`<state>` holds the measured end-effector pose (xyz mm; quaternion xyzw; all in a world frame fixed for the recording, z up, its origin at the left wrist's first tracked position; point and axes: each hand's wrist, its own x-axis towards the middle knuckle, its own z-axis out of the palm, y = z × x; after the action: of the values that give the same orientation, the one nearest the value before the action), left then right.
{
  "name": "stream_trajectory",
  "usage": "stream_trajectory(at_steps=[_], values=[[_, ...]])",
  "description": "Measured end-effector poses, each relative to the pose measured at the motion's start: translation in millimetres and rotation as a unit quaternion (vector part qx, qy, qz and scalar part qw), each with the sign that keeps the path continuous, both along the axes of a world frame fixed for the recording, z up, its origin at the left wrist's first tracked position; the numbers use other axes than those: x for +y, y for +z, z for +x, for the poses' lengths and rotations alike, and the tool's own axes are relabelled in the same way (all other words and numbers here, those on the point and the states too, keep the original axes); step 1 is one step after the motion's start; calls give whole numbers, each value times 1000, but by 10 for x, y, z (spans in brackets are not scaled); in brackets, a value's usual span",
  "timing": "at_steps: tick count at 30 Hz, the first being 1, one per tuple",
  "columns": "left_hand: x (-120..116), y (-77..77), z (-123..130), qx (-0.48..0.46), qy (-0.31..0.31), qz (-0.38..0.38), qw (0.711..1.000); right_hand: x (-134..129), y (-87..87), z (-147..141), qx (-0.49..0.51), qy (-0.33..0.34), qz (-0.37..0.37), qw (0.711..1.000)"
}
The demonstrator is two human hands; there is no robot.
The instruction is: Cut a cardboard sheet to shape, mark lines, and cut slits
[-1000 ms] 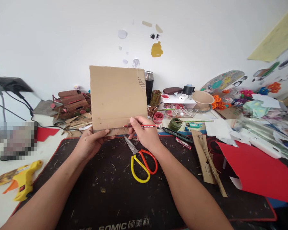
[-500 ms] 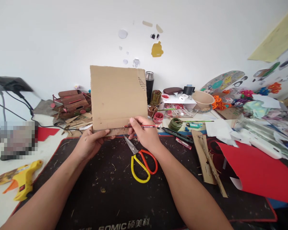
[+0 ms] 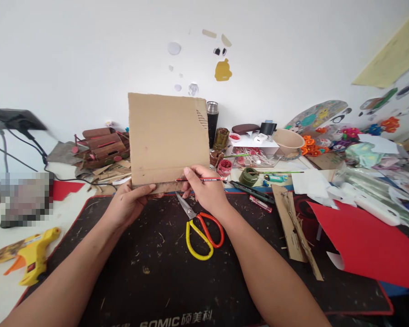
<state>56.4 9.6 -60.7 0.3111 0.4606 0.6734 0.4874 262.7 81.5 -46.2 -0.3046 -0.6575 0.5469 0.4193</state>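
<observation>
A brown cardboard sheet (image 3: 168,136) is held up, tilted towards me, with a torn patch baring its ribs near the upper right corner. My left hand (image 3: 131,202) grips its lower left edge, thumb in front, pressing a narrow ruler-like strip (image 3: 168,186) along the bottom. My right hand (image 3: 204,186) pinches a red and black pencil (image 3: 209,180) whose tip points left at the sheet just above the strip. Some of the right fingers are hidden behind the sheet. Scissors (image 3: 199,231) with one yellow and one red handle lie on the black mat below my hands.
A black desk mat (image 3: 150,281) carries scraps. Left lies a yellow glue gun (image 3: 37,256). Behind stand a brown wooden model (image 3: 104,147), a black thermos (image 3: 211,122), paint jars (image 3: 248,177) and a beige bowl (image 3: 288,140). Right are a cutter (image 3: 252,192), cardboard strips (image 3: 289,222) and red paper (image 3: 368,245).
</observation>
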Motion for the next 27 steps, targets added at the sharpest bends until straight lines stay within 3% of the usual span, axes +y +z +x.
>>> stream_trajectory(at_steps=[9, 21, 27], values=[[29, -40, -28, -10, 15, 4, 1000, 1, -21, -12, 53, -2, -14, 998], [89, 18, -72, -95, 131, 66, 985, 53, 71, 49, 103, -113, -19, 988], [93, 30, -107, -116, 133, 86, 981, 129, 26, 36, 109, -131, -44, 984]])
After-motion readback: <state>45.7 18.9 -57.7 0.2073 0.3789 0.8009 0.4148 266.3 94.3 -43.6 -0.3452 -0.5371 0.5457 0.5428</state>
